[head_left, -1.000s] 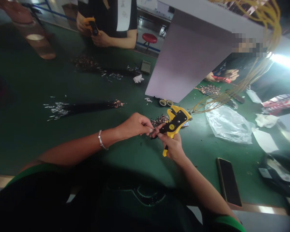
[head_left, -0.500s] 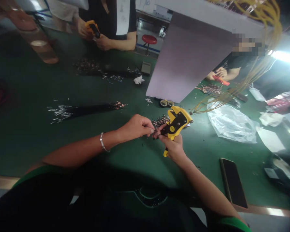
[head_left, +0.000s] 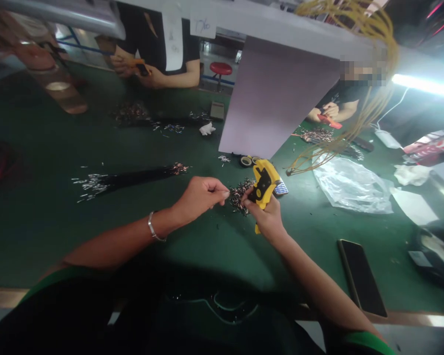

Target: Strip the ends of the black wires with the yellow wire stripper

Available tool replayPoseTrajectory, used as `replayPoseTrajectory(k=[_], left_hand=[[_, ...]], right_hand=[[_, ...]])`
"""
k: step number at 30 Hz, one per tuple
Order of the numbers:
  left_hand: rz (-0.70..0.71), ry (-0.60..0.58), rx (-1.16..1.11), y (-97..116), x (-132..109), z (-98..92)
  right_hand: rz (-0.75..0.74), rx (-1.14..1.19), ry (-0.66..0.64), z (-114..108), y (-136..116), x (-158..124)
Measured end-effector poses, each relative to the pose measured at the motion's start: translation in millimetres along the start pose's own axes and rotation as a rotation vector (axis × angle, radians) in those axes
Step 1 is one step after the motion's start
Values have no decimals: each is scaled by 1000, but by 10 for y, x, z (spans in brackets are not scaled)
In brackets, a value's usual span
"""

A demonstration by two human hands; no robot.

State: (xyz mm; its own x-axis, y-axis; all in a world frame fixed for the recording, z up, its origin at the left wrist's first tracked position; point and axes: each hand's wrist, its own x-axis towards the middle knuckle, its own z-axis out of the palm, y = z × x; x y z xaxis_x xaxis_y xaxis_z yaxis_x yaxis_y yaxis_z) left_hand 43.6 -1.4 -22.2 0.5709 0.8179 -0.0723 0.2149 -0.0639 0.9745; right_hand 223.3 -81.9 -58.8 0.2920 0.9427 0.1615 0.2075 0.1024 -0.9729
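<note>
Yellow-and-black crimping tool (head_left: 263, 185); green table (head_left: 40, 207)

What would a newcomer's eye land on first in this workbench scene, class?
Probably the yellow tool gripped in the right hand at centre, with the left hand pinched shut beside a heap of small metal pieces. Next, the yellow wires draping from upper right, and the bright lamp at the right edge.

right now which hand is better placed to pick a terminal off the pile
Left, probably. The left hand has pinched fingertips right beside the terminal pile, while the right hand is wrapped round the yellow wire stripper.
</note>
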Motion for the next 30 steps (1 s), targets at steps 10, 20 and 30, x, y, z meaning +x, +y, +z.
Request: replayPoseTrajectory(k=[10,20,30], left_hand=[[-27,117,-154,17,6,20],[-57,195,-187,-132,77,78],[-215,145,-352,-176,95,124]], right_hand=[[188,166,-69,64,46,-217],[294,278,-139,73,154,-354],[319,334,-181,35,251,-438]])
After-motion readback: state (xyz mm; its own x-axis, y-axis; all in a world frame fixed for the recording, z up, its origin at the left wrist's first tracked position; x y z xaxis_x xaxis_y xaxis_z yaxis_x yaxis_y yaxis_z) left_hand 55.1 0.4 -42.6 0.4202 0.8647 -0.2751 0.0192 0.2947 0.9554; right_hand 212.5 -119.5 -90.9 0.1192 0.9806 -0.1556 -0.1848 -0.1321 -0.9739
